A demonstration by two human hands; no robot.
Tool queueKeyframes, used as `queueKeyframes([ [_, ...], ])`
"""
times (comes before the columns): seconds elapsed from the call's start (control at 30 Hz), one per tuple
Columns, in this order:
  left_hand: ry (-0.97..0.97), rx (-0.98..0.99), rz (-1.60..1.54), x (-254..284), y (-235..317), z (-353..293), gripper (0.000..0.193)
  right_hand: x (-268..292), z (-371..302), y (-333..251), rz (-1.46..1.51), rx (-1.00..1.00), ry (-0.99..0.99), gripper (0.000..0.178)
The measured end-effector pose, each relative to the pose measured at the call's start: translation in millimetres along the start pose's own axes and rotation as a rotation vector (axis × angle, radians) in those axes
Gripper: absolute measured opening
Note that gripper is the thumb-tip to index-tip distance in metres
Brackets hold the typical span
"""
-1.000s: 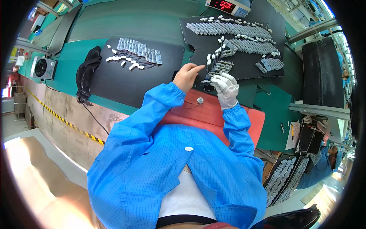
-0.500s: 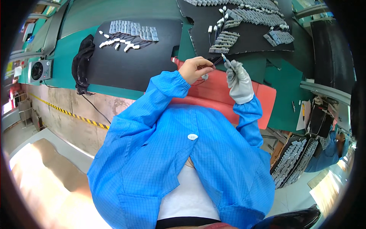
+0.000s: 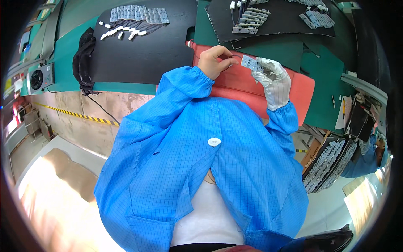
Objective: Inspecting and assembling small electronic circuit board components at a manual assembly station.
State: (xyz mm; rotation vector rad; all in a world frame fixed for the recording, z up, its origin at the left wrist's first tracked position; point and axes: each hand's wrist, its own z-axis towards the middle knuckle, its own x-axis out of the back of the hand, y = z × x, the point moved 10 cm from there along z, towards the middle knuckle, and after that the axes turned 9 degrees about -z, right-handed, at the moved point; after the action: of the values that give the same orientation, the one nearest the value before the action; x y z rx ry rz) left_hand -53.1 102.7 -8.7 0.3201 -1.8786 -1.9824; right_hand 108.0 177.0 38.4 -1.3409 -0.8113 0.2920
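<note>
My right hand [image 3: 276, 82], in a white glove, grips a small circuit board [image 3: 251, 63] between thumb and fingers. The board's pale face, dotted with small parts, is turned up. Just left of it, my bare left hand [image 3: 216, 63] has thumb and forefinger pinched together on a thin dark wire [image 3: 236, 56], which runs toward the board. Whether wire and board are joined is too small to tell. Both hands are over a red mat [image 3: 235, 88] at the table's near edge.
On the left black board [image 3: 142, 63] lie rows of circuit boards [image 3: 138, 14] with white-plugged leads. More boards [image 3: 252, 20] cover another black panel [image 3: 285, 25] at the far right. A black cloth [image 3: 85, 59] and a small fan unit [image 3: 40, 79] are at left. Another person's blue sleeve shows far right.
My right hand has turned the circuit board, so its flat face now shows instead of its narrow edge. Both hands remain close together. The whole view has shifted, with the table higher in the picture.
</note>
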Motion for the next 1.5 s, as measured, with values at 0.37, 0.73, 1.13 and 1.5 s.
queueKeyframes([
  [0.37, -0.096, -0.464, 0.223, -17.6, 39.7, -14.5, 0.023, 16.2, 3.2, 30.5, -0.071, -0.300, 0.104, 0.029],
  [0.73, -0.130, -0.461, 0.322, -16.7, 46.4, -18.0, 0.021, 7.5, -6.9, 64.6, 0.107, -0.653, 0.005, 0.041],
  [1.13, -0.089, -0.406, 0.273, -11.9, 46.1, -14.6, 0.019, 14.6, 2.8, 48.5, 0.068, -0.555, 0.023, 0.037],
  [1.5, -0.130, -0.306, 0.021, -4.1, 85.3, 2.5, 0.006, 14.2, 48.1, 7.4, -0.081, -0.024, 0.231, 0.024],
])
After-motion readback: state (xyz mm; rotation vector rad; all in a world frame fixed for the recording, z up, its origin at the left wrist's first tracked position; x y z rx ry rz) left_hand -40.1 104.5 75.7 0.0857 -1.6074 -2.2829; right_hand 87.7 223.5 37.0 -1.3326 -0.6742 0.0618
